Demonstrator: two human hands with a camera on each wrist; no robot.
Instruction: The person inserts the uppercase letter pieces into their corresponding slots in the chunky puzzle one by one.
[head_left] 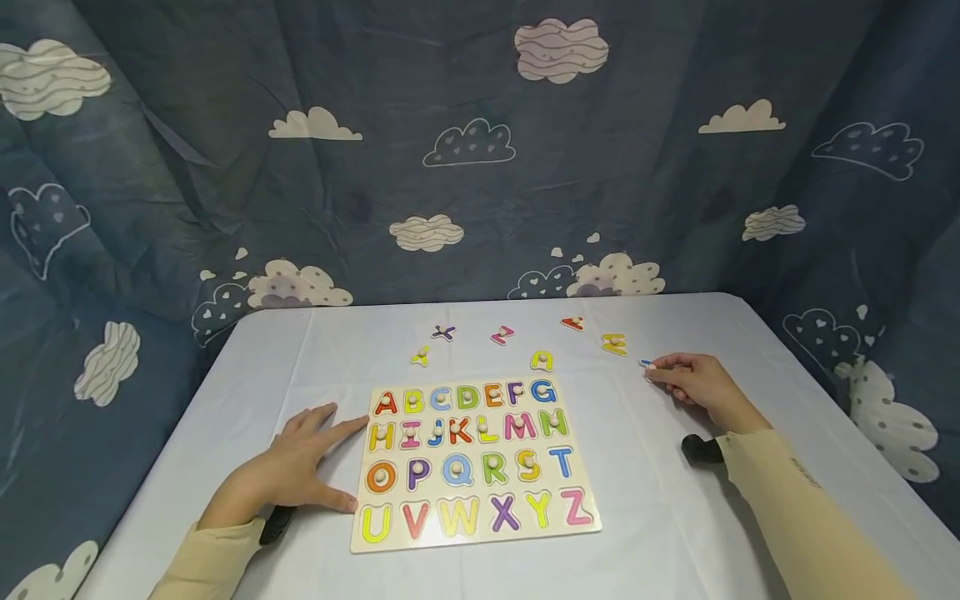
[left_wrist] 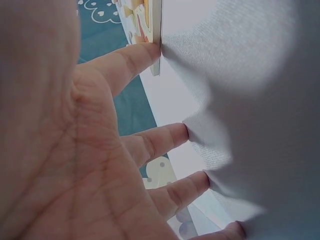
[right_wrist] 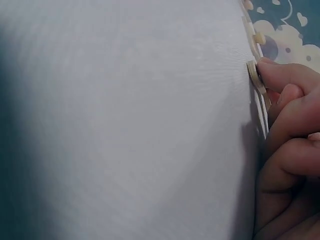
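Observation:
A wooden alphabet puzzle board (head_left: 472, 458) lies on the white-covered table. Knobbed letters fill its upper rows; the blue T spot (head_left: 561, 462) and the bottom row show flat letters without knobs. My left hand (head_left: 288, 467) is spread at the board's left side, thumb and index fingertips at its edge. In the left wrist view, the other fingertips (left_wrist: 200, 180) rest on the cloth. To the right of the board, my right hand (head_left: 697, 383) pinches a small blue letter piece (head_left: 646, 363) between thumb and fingers. The right wrist view shows that piece's wooden edge (right_wrist: 254, 75) close to the cloth.
Behind the board lie loose letters: a yellow Y (head_left: 420, 357), purple X (head_left: 444, 333), pink Z (head_left: 502, 335), yellow U (head_left: 542, 362), red V (head_left: 573, 323) and yellow W (head_left: 614, 344). A dark cloud-patterned curtain (head_left: 375, 192) hangs around the table.

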